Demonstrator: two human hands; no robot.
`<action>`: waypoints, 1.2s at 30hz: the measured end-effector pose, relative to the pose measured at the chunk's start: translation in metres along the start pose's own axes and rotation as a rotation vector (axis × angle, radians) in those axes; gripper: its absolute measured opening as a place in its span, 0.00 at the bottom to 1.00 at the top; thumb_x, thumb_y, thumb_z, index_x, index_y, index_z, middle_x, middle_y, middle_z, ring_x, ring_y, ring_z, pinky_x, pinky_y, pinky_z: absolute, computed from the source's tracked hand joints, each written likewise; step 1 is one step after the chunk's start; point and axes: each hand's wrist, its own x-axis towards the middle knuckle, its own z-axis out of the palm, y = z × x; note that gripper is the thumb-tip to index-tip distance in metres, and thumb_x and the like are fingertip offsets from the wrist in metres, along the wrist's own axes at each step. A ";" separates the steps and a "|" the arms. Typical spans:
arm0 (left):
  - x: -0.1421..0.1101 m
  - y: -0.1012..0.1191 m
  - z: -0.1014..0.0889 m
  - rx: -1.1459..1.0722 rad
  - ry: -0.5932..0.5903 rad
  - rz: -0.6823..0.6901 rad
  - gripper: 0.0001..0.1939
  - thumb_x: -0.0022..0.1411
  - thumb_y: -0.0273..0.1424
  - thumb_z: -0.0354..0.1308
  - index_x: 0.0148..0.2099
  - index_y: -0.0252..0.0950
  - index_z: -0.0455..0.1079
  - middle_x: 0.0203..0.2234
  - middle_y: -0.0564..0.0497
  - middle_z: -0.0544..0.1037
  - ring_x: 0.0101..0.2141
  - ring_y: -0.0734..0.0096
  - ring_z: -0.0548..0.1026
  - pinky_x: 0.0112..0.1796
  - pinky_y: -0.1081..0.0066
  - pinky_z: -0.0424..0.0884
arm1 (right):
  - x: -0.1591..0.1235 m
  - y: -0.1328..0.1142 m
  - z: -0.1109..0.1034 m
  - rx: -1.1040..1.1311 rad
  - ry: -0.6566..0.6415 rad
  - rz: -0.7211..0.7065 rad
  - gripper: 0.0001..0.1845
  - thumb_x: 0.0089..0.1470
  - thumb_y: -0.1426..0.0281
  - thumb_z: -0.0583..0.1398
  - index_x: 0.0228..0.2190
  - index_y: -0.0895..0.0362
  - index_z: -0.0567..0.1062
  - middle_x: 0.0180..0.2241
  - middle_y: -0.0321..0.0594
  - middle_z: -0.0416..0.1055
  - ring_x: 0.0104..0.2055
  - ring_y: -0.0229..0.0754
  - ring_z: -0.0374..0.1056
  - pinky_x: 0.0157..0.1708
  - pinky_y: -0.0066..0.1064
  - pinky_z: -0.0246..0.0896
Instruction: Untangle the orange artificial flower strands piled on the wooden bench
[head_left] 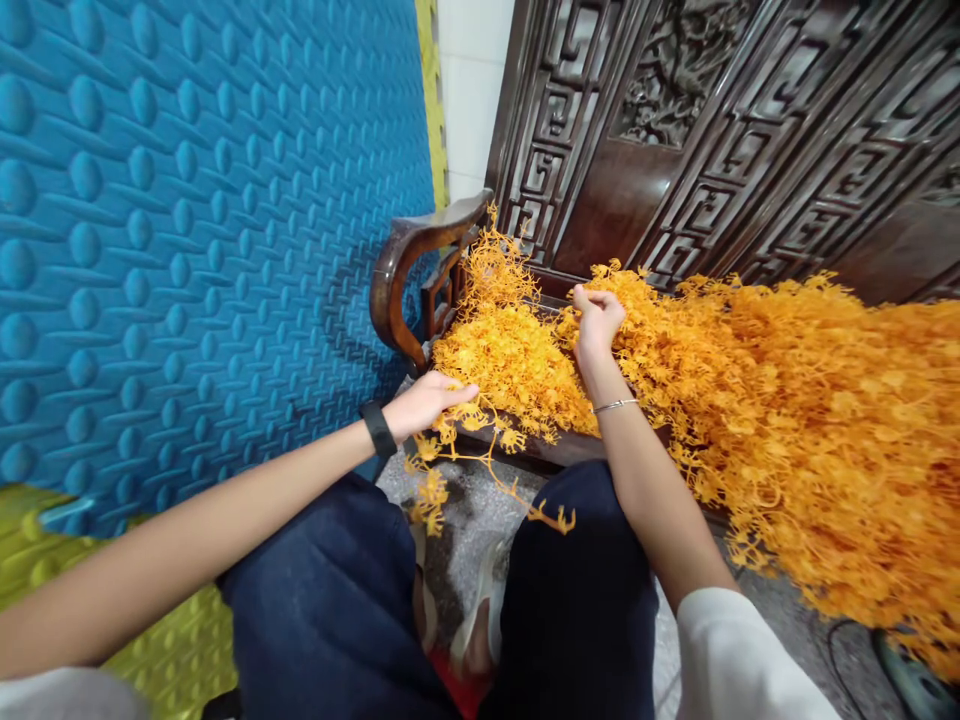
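Observation:
My left hand (429, 404) is closed on an orange plastic branch (489, 458) with thin stems and small clawed, flower-like tips. The branch hangs down between my knees. Just beyond that hand, a smaller heap of orange plastic pieces (510, 362) lies on the wooden seat against the armrest. My right hand (598, 322) is raised at the left end of a much larger heap of orange plastic branches (832, 430). Its fingers are pinched together; anything between them is too small or hidden to make out.
A dark carved wooden bench back (622, 200) rises behind the heaps, with a curved armrest (397, 270) at its left end. Blue textured foam mat (187, 210) spreads on the left, edged with yellow. Grey speckled floor (442, 560) shows around my feet. A cable (834, 655) lies at the lower right.

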 end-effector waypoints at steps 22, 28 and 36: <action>0.010 -0.004 -0.013 0.258 0.006 0.160 0.12 0.51 0.37 0.58 0.30 0.33 0.78 0.24 0.51 0.78 0.23 0.76 0.66 0.26 0.75 0.60 | -0.080 -0.045 0.001 -0.106 -1.436 0.208 0.13 0.40 0.61 0.68 0.27 0.56 0.77 0.26 0.36 0.75 0.29 0.35 0.69 0.34 0.30 0.64; 0.007 0.000 -0.011 0.247 0.031 0.189 0.13 0.52 0.37 0.55 0.25 0.32 0.74 0.21 0.53 0.74 0.23 0.77 0.65 0.26 0.74 0.58 | -0.088 -0.043 0.007 -0.060 -1.230 0.250 0.14 0.35 0.64 0.69 0.19 0.58 0.70 0.21 0.33 0.72 0.25 0.34 0.66 0.31 0.29 0.60; 0.000 0.008 -0.005 0.238 0.050 0.190 0.15 0.53 0.41 0.58 0.26 0.34 0.67 0.16 0.58 0.63 0.18 0.80 0.58 0.23 0.75 0.54 | -0.093 -0.042 0.014 0.059 -1.078 0.227 0.16 0.35 0.62 0.68 0.19 0.57 0.67 0.20 0.32 0.69 0.26 0.34 0.65 0.31 0.29 0.59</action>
